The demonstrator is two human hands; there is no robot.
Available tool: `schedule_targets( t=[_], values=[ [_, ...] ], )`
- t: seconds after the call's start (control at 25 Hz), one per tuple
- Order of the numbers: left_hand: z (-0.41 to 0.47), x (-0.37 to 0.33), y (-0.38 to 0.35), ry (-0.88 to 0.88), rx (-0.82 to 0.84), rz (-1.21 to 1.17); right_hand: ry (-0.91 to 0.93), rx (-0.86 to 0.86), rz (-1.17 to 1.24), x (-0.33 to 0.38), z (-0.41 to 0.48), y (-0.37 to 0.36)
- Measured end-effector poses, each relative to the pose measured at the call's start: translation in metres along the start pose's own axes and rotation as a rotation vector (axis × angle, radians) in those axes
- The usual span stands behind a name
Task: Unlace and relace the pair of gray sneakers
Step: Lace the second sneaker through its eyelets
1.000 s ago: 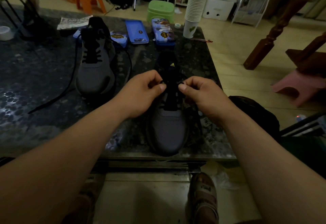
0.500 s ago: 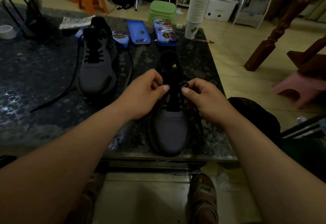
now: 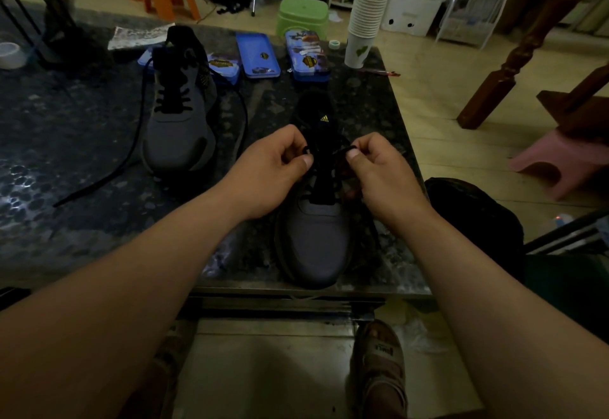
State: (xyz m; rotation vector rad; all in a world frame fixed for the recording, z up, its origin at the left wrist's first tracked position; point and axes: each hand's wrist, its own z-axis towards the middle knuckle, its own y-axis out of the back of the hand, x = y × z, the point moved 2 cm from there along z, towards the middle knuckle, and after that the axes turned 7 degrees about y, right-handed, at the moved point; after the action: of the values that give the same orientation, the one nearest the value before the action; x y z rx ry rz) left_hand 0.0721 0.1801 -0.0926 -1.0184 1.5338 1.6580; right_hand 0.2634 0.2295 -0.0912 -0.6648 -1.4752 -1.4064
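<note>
On the desk (image 3: 66, 141), one sneaker (image 3: 316, 240) sits right before me, its lace (image 3: 321, 184) between my left grip (image 3: 273, 171) and right grip (image 3: 379, 174). The other sneaker (image 3: 178, 135) lies left, farther back, with tins (image 3: 257, 56) and cups (image 3: 367, 16) behind.

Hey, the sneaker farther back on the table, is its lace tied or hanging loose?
Loose. On the far sneaker, the black lace ends trail untied across the table.

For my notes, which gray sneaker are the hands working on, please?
The nearer sneaker: the left hand and right hand pinch its lace. The farther sneaker sits untouched.
</note>
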Motion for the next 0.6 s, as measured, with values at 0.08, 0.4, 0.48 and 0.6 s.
schedule_targets(
  t=[0.08,0.4,0.48,0.6],
  values=[
    [-0.0005,0.0007,0.0001,-0.003,-0.001,0.005,-0.021,0.095,0.116,-0.0002,-0.001,-0.0001],
    [-0.002,0.0017,0.0012,-0.006,-0.025,-0.017,-0.022,0.126,0.161,-0.0017,0.0,-0.0021],
    [-0.003,0.0002,0.0004,0.02,-0.06,-0.086,-0.025,0.122,0.137,-0.0022,0.0003,-0.0023],
    [-0.0019,-0.0018,0.0005,0.062,-0.084,-0.16,-0.016,0.112,0.109,-0.0017,-0.0002,-0.0018]
  ],
)
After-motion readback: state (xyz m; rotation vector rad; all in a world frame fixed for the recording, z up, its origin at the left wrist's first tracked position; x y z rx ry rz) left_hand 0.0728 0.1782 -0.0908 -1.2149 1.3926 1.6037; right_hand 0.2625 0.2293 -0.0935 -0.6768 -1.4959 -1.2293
